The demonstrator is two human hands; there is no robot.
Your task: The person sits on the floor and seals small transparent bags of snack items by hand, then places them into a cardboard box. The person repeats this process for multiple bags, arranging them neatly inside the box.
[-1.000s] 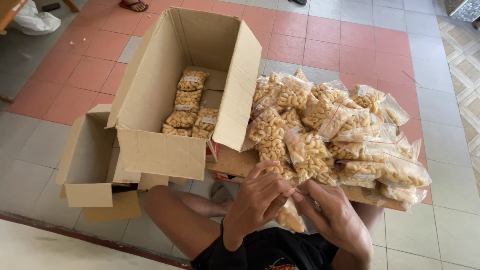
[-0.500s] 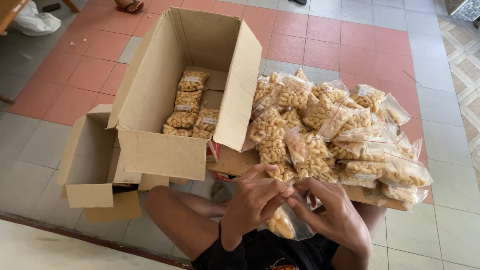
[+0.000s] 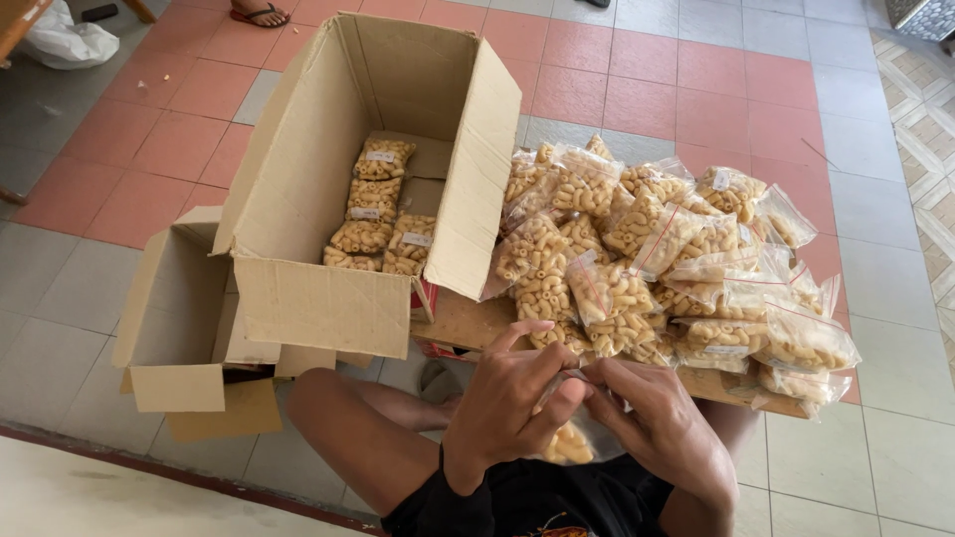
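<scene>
- Person sits on the tiled floor, legs crossed, both hands working close in at the lap, 6 o'clock of the scene.
- Left hand and right hand meet over one small clear bag of yellow curled snacks.
- Left hand: fingers closed, thumb and forefinger pinching the bag's top edge. Right hand: fingertips closed on the same edge from the other side. Bag body hangs below, between the wrists, half hidden.
- Handling, as I judge it: the bag is light, its thin film soft and slippery; the contents look brittle and would crush if squeezed. Best taken by the empty top strip above the snacks, not around the belly.
- At 1 to 3 o'clock from the hands: a heap of filled bags lies on a wooden board, piled loose and overlapping, some spilling toward the right edge.
- At 11 o'clock: a big carton, flaps up, tilted open toward the person. Inside, packed bags lie in two short rows at the bottom; most of the carton is unfilled.
- At 9 o'clock: a smaller box, open, touching the big carton's left side. Its contents can't be seen.
- Far corner, 11 o'clock: a sandal and a white sack.
</scene>
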